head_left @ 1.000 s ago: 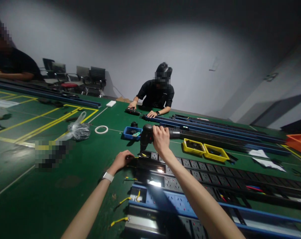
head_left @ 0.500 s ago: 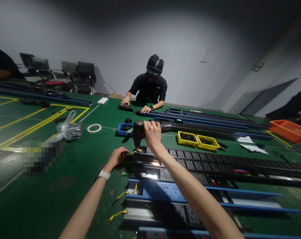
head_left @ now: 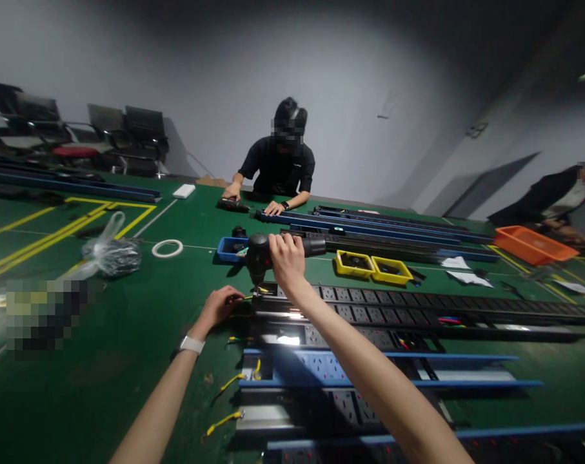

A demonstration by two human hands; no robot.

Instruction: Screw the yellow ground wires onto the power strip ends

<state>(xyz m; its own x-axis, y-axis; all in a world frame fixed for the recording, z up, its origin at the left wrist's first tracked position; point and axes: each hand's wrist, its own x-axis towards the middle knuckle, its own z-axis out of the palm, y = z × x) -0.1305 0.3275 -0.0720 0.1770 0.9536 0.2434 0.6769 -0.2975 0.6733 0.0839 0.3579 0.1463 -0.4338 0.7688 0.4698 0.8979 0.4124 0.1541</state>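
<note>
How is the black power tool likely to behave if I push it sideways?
The black power tool would probably tip easily: its bulky body points nose-down. Its thick handle end juts out past the right hand, so its weight likely pulls that way. It looks hard-cased, so flexing seems unlikely.

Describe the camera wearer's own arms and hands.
The left hand and right hand wear no gloves, and no sleeves show on the forearms. A broad, whitish band, dark at one side, circles the left wrist; the right shows none.
</note>
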